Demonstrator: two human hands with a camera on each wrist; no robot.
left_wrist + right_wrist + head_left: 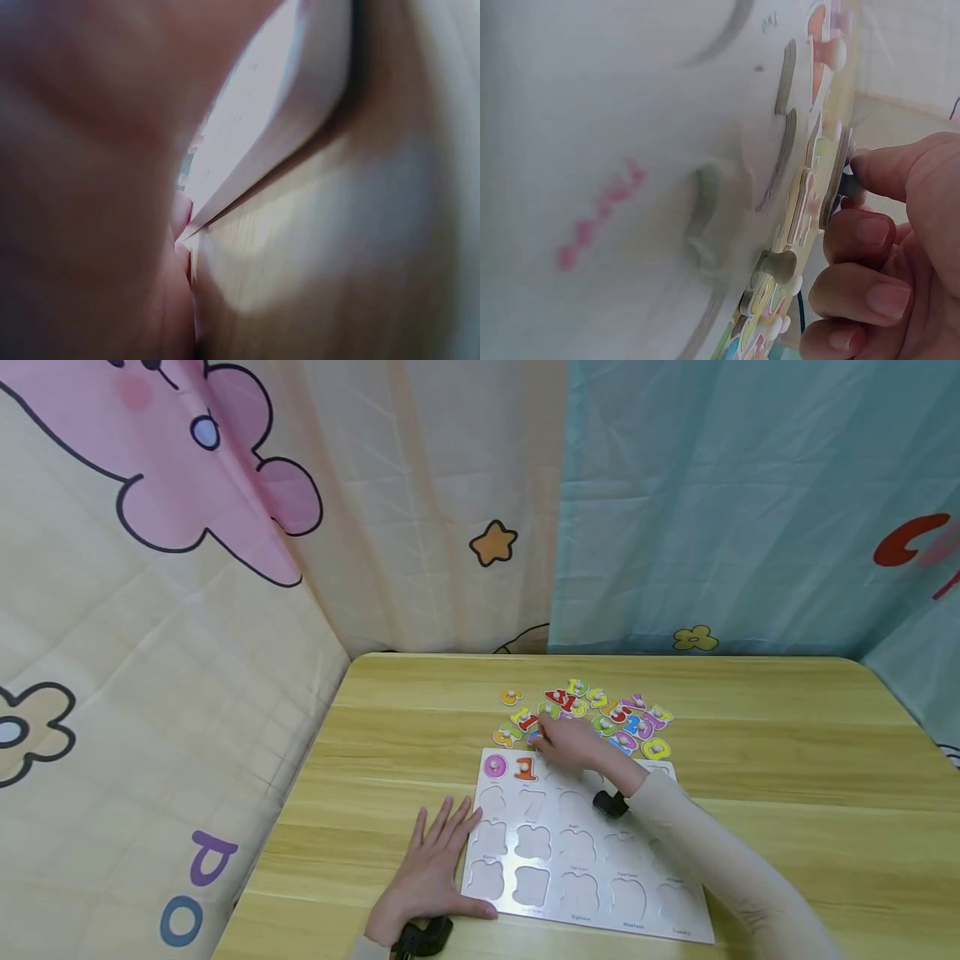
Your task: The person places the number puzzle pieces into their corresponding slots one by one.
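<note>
A white number puzzle board (556,814) lies on the table, with rows of shaped recesses. A pink zero piece (495,767) and an orange one piece (526,769) sit in its top-left recesses. My left hand (429,878) rests with fingers spread along the board's left edge, its thumb at the near-left corner. Above the board's top edge, my right hand (573,745) pinches the knob of a number puzzle piece (835,180) between thumb and forefinger. That piece shows edge-on in the right wrist view, so its numeral is hidden.
Several colourful knobbed number pieces (633,725) lie in a loose cluster behind the board. The wooden table (810,735) reaches back to printed curtains (450,527). A black wrist camera (611,804) on the right wrist hangs over the board.
</note>
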